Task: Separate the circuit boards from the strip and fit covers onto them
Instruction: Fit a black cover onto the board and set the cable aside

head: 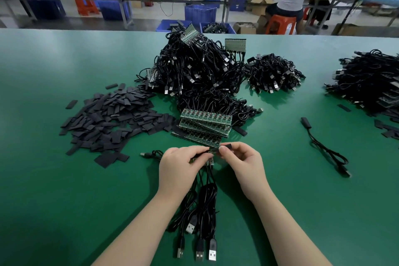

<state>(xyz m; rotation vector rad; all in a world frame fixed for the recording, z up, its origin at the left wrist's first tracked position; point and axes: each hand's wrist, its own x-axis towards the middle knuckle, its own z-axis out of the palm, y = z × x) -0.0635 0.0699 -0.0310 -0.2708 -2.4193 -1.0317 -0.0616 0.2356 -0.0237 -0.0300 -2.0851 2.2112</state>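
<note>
My left hand (pixel 179 165) grips a short strip of green circuit boards (pixel 208 158), mostly hidden under its fingers. Several black USB cables (pixel 200 211) hang from the strip toward me. My right hand (pixel 239 157) pinches a flat black cover (pixel 226 147) at the strip's right end; whether the cover sits over a board I cannot tell. Just beyond my hands lies a stack of full board strips (pixel 205 124). A heap of loose black covers (pixel 108 119) spreads over the green table (pixel 54 179) at the left.
A big tangle of black cables with strips (pixel 194 69) fills the table's middle. A smaller cable pile (pixel 274 73) and another pile (pixel 371 80) lie to the right. One covered cable (pixel 323 147) lies alone at the right. A person sits at a far bench.
</note>
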